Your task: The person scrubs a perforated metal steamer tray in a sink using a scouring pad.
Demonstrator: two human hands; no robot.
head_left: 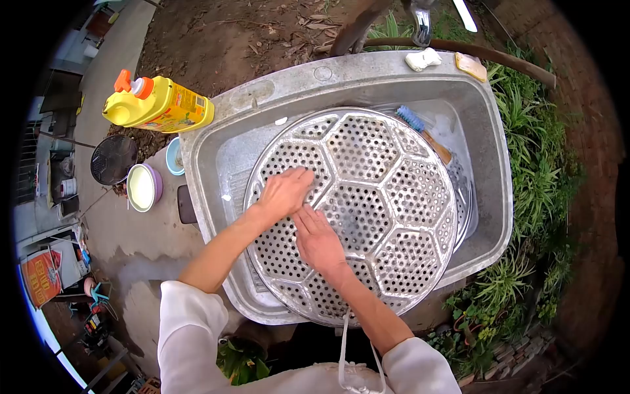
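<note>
A large round metal steamer tray, punched with holes in hexagonal panels, lies across the sink and overhangs its near edge. My left hand rests on the tray's left part, fingers bent and held together; whatever is under them is hidden. Just below it, my right hand lies on the tray with its fingers stretched out flat, fingertips close to the left hand's thumb. A blue-bristled brush with a wooden handle sits in the sink behind the tray. Under the tray's right side, another metal piece partly shows.
On the sink's left rim stands a yellow pump bottle. A white lump and a yellowish sponge lie on the back rim, near the tap. Left on the ground are a purple-sided bucket and a blue basin. Plants grow on the right.
</note>
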